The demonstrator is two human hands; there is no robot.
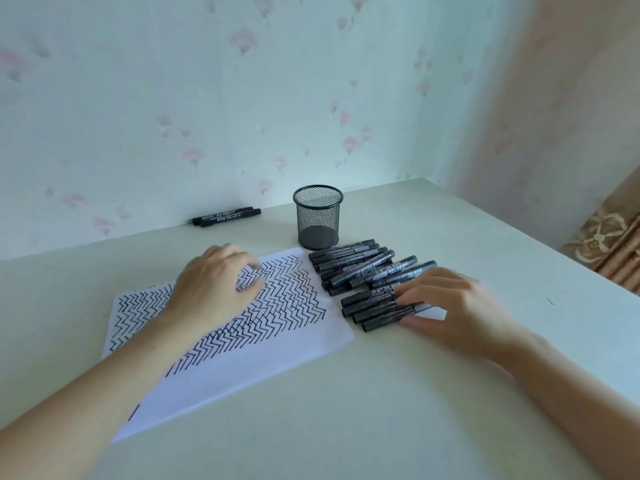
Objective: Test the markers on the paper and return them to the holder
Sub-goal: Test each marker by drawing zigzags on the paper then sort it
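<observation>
Markers point(367, 271) lie left-to-right; right hand point(460, 306) seemingly touches them, left hand point(214, 285) relaxed on paper point(277, 348).

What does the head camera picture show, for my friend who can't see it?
A person's right hand rests its fingers on black markers lying on a pale table, while the left hand rests on paper full of zigzag lines. An empty mesh holder stands behind; two more markers lie by the wall.

The right hand point(453, 303) hides the near markers' point(377, 308) ends; their print seems too blurred to read.
</observation>
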